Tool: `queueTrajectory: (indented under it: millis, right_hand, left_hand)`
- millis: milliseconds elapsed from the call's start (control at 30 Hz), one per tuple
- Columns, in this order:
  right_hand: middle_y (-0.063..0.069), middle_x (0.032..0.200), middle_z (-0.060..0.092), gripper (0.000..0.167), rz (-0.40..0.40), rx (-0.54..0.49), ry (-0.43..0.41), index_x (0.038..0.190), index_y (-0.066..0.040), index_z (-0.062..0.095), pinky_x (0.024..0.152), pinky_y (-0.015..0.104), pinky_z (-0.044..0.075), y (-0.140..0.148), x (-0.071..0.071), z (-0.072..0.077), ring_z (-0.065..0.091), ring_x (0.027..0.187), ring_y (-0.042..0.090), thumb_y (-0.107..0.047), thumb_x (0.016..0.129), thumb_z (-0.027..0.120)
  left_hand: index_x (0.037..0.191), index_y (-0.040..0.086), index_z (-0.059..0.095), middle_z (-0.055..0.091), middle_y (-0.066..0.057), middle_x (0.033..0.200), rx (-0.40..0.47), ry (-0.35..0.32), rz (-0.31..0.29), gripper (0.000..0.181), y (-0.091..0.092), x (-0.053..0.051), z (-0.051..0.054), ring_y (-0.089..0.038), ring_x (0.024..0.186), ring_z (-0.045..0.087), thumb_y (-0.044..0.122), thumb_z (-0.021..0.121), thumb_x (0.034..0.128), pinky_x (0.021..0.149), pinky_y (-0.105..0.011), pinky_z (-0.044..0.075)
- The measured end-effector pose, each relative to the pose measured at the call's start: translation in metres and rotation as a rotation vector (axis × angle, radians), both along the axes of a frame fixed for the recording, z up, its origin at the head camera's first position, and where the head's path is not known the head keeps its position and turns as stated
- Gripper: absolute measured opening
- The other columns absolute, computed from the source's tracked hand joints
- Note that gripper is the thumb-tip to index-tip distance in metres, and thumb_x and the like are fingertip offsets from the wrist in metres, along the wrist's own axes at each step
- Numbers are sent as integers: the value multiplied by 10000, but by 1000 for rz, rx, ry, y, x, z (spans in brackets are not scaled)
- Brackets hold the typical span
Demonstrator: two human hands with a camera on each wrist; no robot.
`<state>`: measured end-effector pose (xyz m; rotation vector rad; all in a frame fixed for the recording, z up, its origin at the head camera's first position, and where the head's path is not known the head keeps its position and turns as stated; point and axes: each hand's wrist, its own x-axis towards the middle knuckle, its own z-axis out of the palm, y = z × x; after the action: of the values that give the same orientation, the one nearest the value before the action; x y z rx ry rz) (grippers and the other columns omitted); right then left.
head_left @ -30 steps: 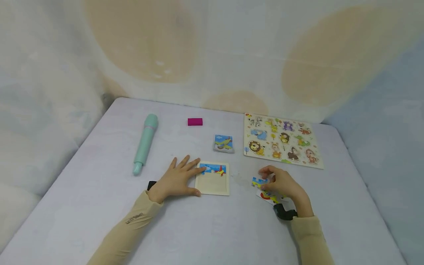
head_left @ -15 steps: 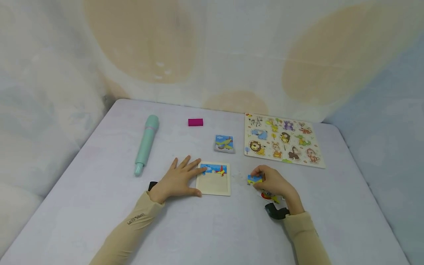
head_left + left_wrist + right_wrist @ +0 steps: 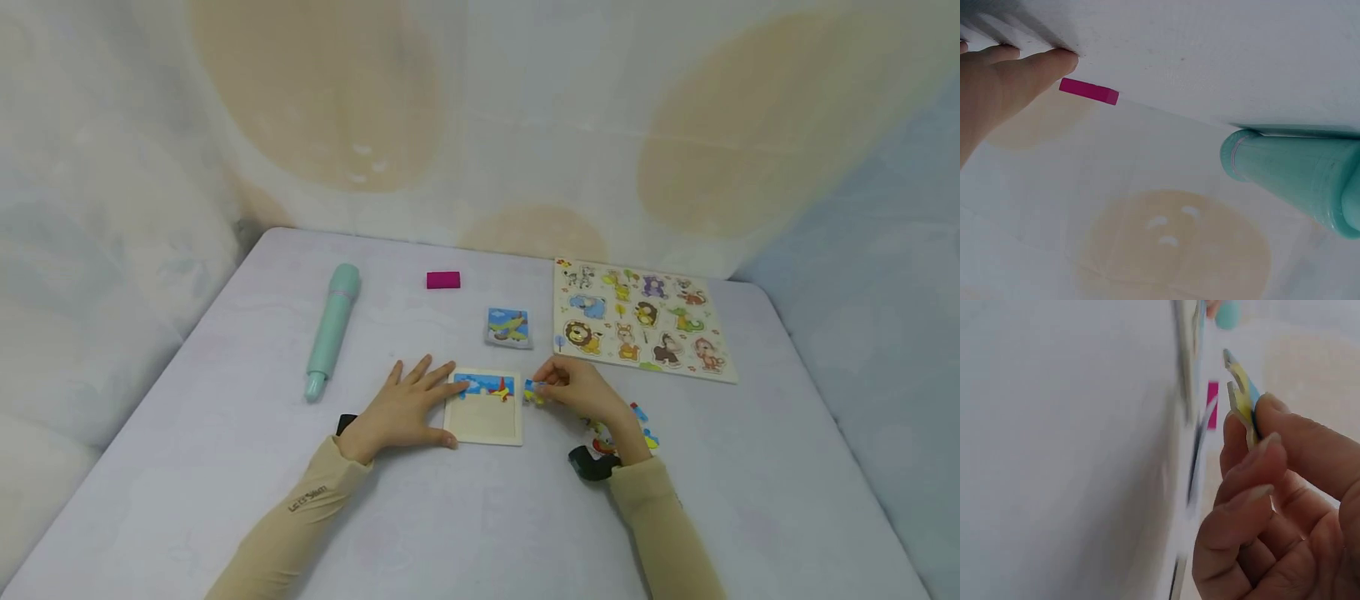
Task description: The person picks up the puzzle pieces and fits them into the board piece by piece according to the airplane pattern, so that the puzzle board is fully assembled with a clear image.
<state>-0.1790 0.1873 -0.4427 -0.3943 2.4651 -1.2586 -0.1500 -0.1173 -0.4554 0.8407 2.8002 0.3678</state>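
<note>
Fingers spread, my left hand [image 3: 405,414] lies flat, its fingertips and thumb over the left edge of a small square puzzle tray [image 3: 484,442]. Along the tray's top sit fitted pieces [image 3: 491,386] with blue sky and a red and yellow shape; bare wood shows below them. Just right of the tray, my right hand [image 3: 581,389] pinches a blue and yellow puzzle piece [image 3: 531,392] between thumb and fingers. In the right wrist view this puzzle piece [image 3: 1244,394] is held up off the table. Several loose puzzle pieces [image 3: 600,437] lie under the right wrist, partly hidden.
Behind the tray lies a square airplane picture block [image 3: 508,327]. An animal puzzle board [image 3: 637,321] stretches across the back right. A magenta block [image 3: 443,280] sits at the back, and a mint-green tube [image 3: 332,333] lies on the left.
My right hand has carried the puzzle piece leftward from the loose pieces to the tray's right edge, uncovering more of those pieces. The left hand has stayed in place.
</note>
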Motion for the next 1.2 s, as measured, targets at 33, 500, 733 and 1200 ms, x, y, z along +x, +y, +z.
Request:
queueTrajectory:
  millis: [33, 500, 733, 1200]
  right_hand:
    - [53, 833, 637, 121, 22, -10, -6, 984, -54, 661, 606, 233, 487, -9, -1, 1, 563, 688, 140, -135, 895, 678]
    - [44, 642, 639, 138, 24, 104, -55, 869, -53, 627, 476, 187, 436, -101, 2, 2, 573, 499, 111, -125, 844, 743]
    - [3, 687, 585, 268, -79, 286, 101, 757, -102, 593, 526, 222, 357, -103, 5, 3, 494, 600, 127, -265, 789, 804]
    - [-16, 708, 599, 190, -76, 294, 88, 841, -153, 652, 543, 243, 367, -102, 4, -5, 511, 608, 132, -295, 812, 776]
  left_hand:
    - [1488, 300, 391, 254, -23, 1614, 1, -1, 2, 887, 0, 1, 0, -382, 1504, 120, 674, 684, 738, 1134, -702, 84]
    - [1516, 251, 341, 250, -6, 1616, 7, 13, -17, 940, 2, 1, -4, -379, 1500, 144, 687, 664, 749, 1124, -712, 104]
    - [1510, 242, 356, 262, -18, 1612, 8, 26, -23, 936, 2, -1, 0, -391, 1494, 159, 677, 677, 745, 1121, -714, 111]
    - [1508, 242, 361, 277, -20, 1606, 4, 32, -28, 937, 2, -2, -1, -389, 1492, 169, 685, 671, 743, 1119, -714, 122]
